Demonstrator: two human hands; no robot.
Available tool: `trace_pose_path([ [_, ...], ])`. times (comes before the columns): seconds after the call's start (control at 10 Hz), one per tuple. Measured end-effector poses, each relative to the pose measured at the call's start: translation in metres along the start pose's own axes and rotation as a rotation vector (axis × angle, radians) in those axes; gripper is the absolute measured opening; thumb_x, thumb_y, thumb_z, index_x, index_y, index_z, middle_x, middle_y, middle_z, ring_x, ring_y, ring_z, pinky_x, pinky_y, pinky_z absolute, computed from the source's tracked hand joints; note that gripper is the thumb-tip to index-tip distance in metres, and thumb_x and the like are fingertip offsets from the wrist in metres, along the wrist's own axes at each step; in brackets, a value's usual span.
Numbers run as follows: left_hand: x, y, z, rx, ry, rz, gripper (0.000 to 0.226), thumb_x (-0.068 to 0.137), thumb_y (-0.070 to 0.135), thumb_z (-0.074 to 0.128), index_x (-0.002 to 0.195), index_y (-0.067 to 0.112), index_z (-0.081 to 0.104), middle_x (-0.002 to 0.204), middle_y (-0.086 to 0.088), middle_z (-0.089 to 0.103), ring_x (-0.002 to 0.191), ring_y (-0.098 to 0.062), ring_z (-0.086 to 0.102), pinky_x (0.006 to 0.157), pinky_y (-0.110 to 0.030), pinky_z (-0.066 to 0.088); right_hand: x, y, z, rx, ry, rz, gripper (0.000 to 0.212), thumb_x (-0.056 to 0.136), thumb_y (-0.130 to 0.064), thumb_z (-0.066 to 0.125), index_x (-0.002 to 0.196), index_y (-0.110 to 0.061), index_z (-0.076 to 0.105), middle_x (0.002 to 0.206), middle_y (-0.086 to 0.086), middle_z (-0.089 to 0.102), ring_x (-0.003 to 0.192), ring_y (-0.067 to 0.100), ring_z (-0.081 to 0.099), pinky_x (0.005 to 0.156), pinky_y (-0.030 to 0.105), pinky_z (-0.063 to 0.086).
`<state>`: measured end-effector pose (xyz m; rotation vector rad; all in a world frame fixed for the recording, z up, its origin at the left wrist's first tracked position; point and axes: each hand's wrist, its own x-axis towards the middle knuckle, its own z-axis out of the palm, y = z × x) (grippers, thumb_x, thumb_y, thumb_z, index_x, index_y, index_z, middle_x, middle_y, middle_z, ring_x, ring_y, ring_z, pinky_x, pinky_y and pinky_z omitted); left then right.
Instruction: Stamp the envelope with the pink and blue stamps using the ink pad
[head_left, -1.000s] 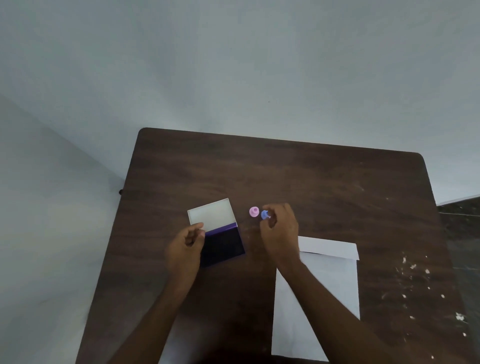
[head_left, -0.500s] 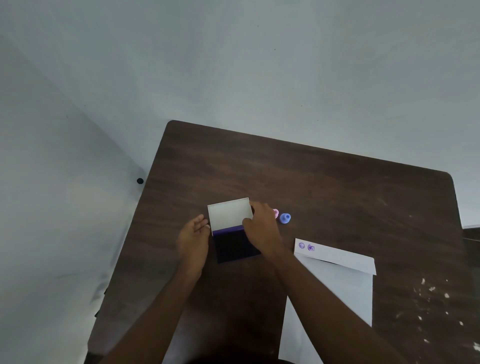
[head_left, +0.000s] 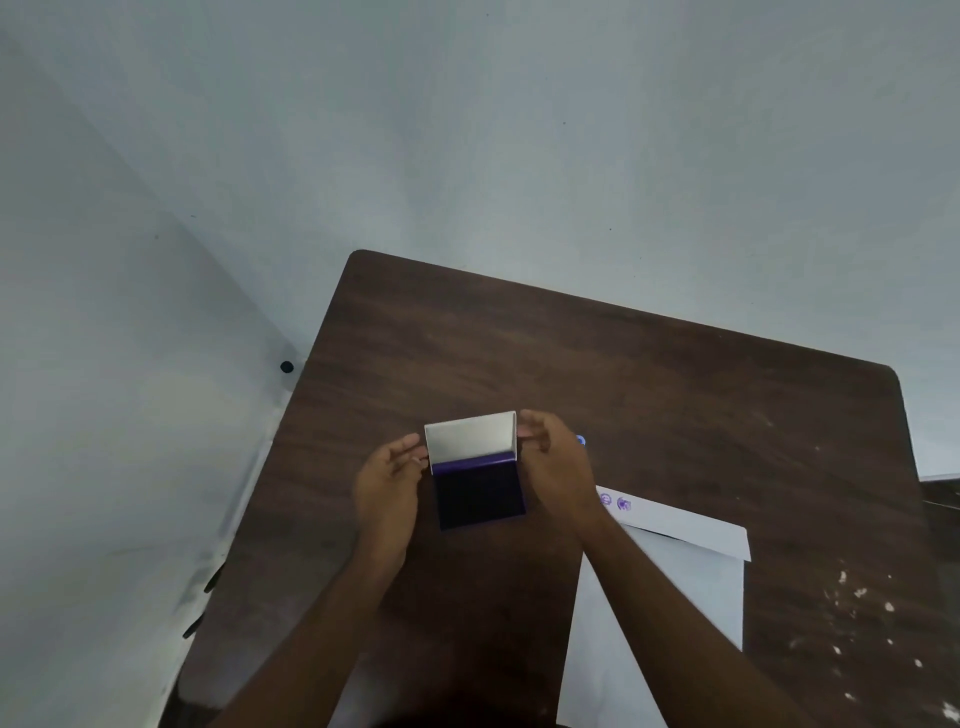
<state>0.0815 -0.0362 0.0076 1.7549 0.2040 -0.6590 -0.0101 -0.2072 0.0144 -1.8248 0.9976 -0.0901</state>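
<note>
Two purple marks (head_left: 614, 502) sit side by side on the flap of the white envelope (head_left: 691, 582), so the stamping itself looks done, and what seems left is shutting the ink pad (head_left: 480, 496) and tidying up. The ink pad lies open between both hands, dark pad facing up, its pale lid (head_left: 470, 436) standing raised at the far edge. The left hand (head_left: 387, 493) rests against the pad's left side with its fingers (head_left: 405, 449) loosely curled, tips near the lid's left edge; the right hand (head_left: 556, 470) has its fingers (head_left: 530, 428) lightly spread and touching the lid's right edge, a grip on it I'd judge rather than swear to. Just beyond the right hand a sliver of the blue stamp (head_left: 581, 441) peeks out; the pink stamp is hidden, I can't place it. The dark wood-grain surface (head_left: 649, 374) carries white flecks (head_left: 862, 597) near its right edge, and it stands against plain pale walls meeting in a corner on the left
</note>
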Motion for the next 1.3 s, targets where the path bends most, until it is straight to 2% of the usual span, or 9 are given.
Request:
trace_pose_path([
  [0.1, -0.007, -0.004, -0.004, -0.056, 0.017, -0.028, 0.022, 0.088, 0.005, 0.056, 0.101, 0.018, 0.068, 0.09, 0.004, 0.074, 0.084, -0.008, 0.07, 0.075, -0.026, 0.055, -0.005, 0.006, -0.006, 0.015, 0.036, 0.075, 0.023, 0.091, -0.017, 0.057, 0.113, -0.02, 0.064, 0.101, -0.006, 0.07, 0.091, 0.007, 0.065, 0.078, 0.022, 0.054],
  [0.2, -0.01, -0.01, -0.006, -0.068, 0.015, -0.074, 0.019, 0.085, 0.005, 0.058, 0.096, 0.016, 0.069, 0.084, 0.001, 0.076, 0.08, -0.012, 0.072, 0.076, -0.031, 0.056, -0.008, 0.012, -0.009, -0.052, 0.081, 0.099, 0.018, 0.092, -0.016, 0.056, 0.101, -0.014, 0.071, 0.092, -0.003, 0.071, 0.083, 0.007, 0.064, 0.064, 0.004, 0.045],
  [0.3, -0.012, -0.017, -0.007, -0.021, 0.004, -0.1, 0.018, 0.083, 0.005, 0.058, 0.092, 0.017, 0.068, 0.08, 0.0, 0.076, 0.078, -0.013, 0.072, 0.073, -0.031, 0.056, -0.009, 0.017, -0.008, -0.158, 0.056, 0.138, 0.023, 0.094, -0.019, 0.053, 0.09, -0.008, 0.072, 0.09, 0.006, 0.074, 0.079, 0.011, 0.066, 0.05, 0.004, 0.042],
  [0.4, -0.011, -0.025, -0.006, 0.084, -0.005, -0.115, 0.018, 0.081, 0.004, 0.063, 0.09, 0.02, 0.067, 0.08, 0.002, 0.075, 0.078, -0.013, 0.071, 0.072, -0.031, 0.057, -0.011, 0.022, -0.005, -0.251, -0.011, 0.153, 0.018, 0.091, -0.013, 0.055, 0.093, -0.007, 0.072, 0.103, 0.006, 0.074, 0.084, 0.01, 0.065, 0.055, 0.007, 0.042],
  [0.5, -0.009, -0.03, -0.006, 0.232, -0.038, -0.078, 0.019, 0.08, 0.009, 0.068, 0.096, 0.021, 0.067, 0.081, 0.003, 0.074, 0.077, -0.01, 0.07, 0.073, -0.036, 0.058, -0.013, 0.028, 0.001, -0.249, -0.038, 0.148, 0.01, 0.087, -0.01, 0.059, 0.087, -0.007, 0.069, 0.108, 0.008, 0.074, 0.089, 0.015, 0.069, 0.068, 0.021, 0.056],
  [0.7, -0.011, -0.03, -0.004, 0.387, -0.09, 0.063, 0.046, 0.069, 0.01, 0.082, 0.108, 0.023, 0.061, 0.08, 0.006, 0.069, 0.069, -0.001, 0.067, 0.052, -0.01, 0.049, -0.016, 0.038, 0.011, -0.285, -0.18, 0.148, 0.017, 0.084, -0.018, 0.071, 0.098, -0.019, 0.061, 0.112, 0.001, 0.071, 0.097, 0.013, 0.068, 0.07, 0.014, 0.052],
  [1.1, -0.004, -0.035, -0.002, 0.365, 0.017, 0.054, 0.054, 0.069, 0.016, 0.082, 0.117, 0.022, 0.057, 0.084, 0.007, 0.068, 0.072, -0.002, 0.065, 0.062, -0.018, 0.05, -0.015, 0.042, 0.02, -0.343, -0.127, 0.102, 0.013, 0.087, -0.023, 0.064, 0.096, -0.028, 0.056, 0.104, -0.005, 0.065, 0.094, 0.01, 0.065, 0.072, 0.018, 0.055],
  [1.2, -0.009, -0.033, -0.004, 0.303, 0.099, 0.058, 0.039, 0.076, 0.021, 0.076, 0.11, 0.024, 0.06, 0.083, 0.01, 0.069, 0.081, -0.005, 0.067, 0.066, -0.018, 0.048, -0.016, 0.046, 0.015, -0.381, -0.112, 0.13, 0.006, 0.091, -0.026, 0.059, 0.092, -0.02, 0.058, 0.099, -0.003, 0.066, 0.088, 0.012, 0.065, 0.066, 0.015, 0.052],
  [1.3, -0.013, -0.022, -0.001, 0.34, 0.147, 0.224, 0.024, 0.089, 0.029, 0.06, 0.113, 0.031, 0.058, 0.1, 0.012, 0.068, 0.096, -0.005, 0.063, 0.075, -0.02, 0.047, -0.016, 0.038, 0.007, -0.39, 0.011, -0.005, 0.017, 0.093, -0.023, 0.053, 0.081, -0.013, 0.059, 0.085, -0.003, 0.064, 0.071, 0.006, 0.058, 0.062, 0.018, 0.047],
])
